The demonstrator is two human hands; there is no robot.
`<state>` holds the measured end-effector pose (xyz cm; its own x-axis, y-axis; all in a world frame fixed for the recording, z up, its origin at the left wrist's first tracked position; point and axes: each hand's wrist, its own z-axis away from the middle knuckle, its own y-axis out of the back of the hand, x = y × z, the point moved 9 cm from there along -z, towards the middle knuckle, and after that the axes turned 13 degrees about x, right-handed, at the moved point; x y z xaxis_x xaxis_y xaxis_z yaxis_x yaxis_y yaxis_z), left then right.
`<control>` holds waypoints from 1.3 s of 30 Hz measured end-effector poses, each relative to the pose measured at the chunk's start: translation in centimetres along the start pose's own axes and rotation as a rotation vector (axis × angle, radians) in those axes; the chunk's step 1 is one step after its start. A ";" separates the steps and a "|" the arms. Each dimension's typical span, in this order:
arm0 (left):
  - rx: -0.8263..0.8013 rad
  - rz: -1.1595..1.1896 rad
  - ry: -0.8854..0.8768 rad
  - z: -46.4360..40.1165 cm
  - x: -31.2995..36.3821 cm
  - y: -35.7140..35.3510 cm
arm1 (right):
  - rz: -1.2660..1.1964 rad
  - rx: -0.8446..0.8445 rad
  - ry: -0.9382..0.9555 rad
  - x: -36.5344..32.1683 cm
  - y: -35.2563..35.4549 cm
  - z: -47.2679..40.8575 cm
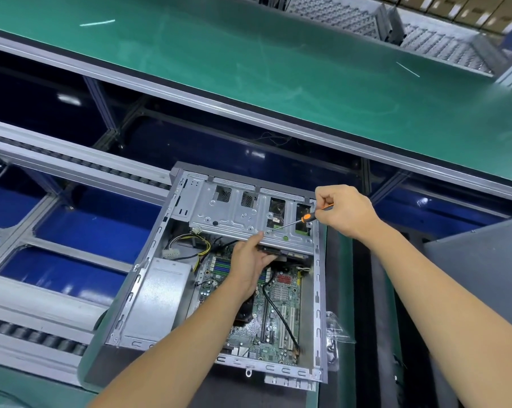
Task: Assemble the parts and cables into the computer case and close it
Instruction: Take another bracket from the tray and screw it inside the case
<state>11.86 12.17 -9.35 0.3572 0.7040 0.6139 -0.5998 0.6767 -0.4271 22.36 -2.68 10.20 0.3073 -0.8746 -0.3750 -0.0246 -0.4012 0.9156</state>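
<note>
An open grey computer case lies on its side in front of me. Inside are a green motherboard, a silver power supply at the left and a metal drive cage across the far end. My right hand grips an orange-and-black screwdriver whose tip meets the cage's near edge. My left hand reaches under that edge, its thumb along the rim and its fingers curled around a dark part below. A black cable runs over the board.
The case rests on a dark mat beside a roller conveyor at the left. A green belt crosses the far side. A clear plastic bag lies right of the case, and a grey panel sits further right.
</note>
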 end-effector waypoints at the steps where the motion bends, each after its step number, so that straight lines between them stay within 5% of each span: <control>1: 0.005 -0.007 -0.005 0.0 0.1 0.0 | 0.002 -0.002 0.002 -0.1 0.0 -0.1; 20: 0.109 -0.084 -0.055 -0.5 0.5 0.5 | 0.123 -0.043 0.075 -1.8 -0.3 -1.1; 39: 0.172 -0.196 -0.105 -0.7 0.5 0.8 | 0.373 -0.176 0.632 -12.5 -0.7 -1.6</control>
<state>12.06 13.22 -9.78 0.4076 0.5311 0.7428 -0.6427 0.7447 -0.1798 20.04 8.90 14.49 0.7969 -0.5999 0.0705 -0.0979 -0.0131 0.9951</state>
